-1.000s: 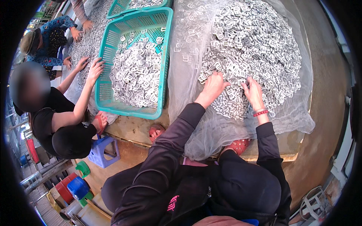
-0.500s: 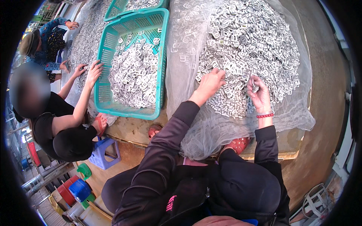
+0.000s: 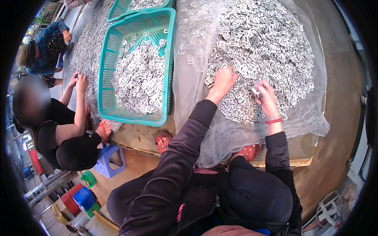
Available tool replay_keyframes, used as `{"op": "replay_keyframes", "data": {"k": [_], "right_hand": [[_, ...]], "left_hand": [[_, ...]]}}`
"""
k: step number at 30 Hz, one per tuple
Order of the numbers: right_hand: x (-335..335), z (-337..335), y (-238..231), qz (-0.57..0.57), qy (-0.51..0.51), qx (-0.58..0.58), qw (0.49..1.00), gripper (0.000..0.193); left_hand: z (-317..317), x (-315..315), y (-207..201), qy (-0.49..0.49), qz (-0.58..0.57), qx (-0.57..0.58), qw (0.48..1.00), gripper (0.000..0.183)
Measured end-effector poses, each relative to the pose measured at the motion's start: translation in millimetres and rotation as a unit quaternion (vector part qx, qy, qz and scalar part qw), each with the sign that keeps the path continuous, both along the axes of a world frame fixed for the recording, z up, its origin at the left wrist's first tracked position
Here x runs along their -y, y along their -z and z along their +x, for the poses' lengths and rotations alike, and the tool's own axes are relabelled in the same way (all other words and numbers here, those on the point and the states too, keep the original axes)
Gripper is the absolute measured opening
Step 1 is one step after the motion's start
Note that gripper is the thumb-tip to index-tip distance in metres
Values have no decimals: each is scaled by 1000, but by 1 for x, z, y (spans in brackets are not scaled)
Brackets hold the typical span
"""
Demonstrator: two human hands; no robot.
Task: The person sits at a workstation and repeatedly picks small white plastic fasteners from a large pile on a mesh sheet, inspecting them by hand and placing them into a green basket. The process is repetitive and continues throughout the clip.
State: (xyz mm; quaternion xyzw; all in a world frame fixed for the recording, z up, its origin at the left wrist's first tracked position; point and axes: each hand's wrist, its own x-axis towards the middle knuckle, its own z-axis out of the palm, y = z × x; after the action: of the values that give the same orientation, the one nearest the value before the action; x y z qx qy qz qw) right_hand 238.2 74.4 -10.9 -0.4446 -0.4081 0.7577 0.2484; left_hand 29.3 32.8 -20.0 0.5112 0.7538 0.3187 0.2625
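Note:
A large heap of small silver-grey metal buckles (image 3: 267,43) lies in front of me on a translucent mesh sheet (image 3: 220,137). My left hand (image 3: 223,83) is at the heap's near left part, fingertips pinched together among the pieces; what they hold is hidden. To its right, just above the near edge of the heap, my right hand (image 3: 267,100) is curled closed, palm partly turned up. A shiny metal buckle (image 3: 256,91) shows between its thumb and fingers. Smaller, rounded-looking grey pieces (image 3: 240,108) lie between the two hands.
Left of the heap stands a green plastic basket (image 3: 169,78) with loose buckles inside, and a second green basket (image 3: 114,13) behind it. A co-worker (image 3: 59,122) sits at far left by another heap (image 3: 88,51), another person (image 3: 45,51) beyond. A purple stool (image 3: 110,161) is below.
My left hand has shifted slightly, still at the heap. My right hand has moved a little left and turned, the buckle now at its fingertips. The co-worker's hands have left the basket rim and come together.

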Motion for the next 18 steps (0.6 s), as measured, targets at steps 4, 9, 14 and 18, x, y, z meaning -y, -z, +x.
{"op": "replay_keyframes", "data": {"k": [4,9,14,18], "right_hand": [[-17,12,-31,-27,24,-130,991,13],[-17,-7,-48,-69,-23,-102,992,32],[5,-27,-38,-132,-63,-128,981,28],[9,-25,-37,-139,-7,-120,983,26]], "left_hand": [[-8,10,-22,33,-16,302,952,23],[-25,20,-54,106,-52,266,957,18],[-21,30,-60,93,-82,391,912,15],[-18,37,-60,62,-62,446,891,20]]}}
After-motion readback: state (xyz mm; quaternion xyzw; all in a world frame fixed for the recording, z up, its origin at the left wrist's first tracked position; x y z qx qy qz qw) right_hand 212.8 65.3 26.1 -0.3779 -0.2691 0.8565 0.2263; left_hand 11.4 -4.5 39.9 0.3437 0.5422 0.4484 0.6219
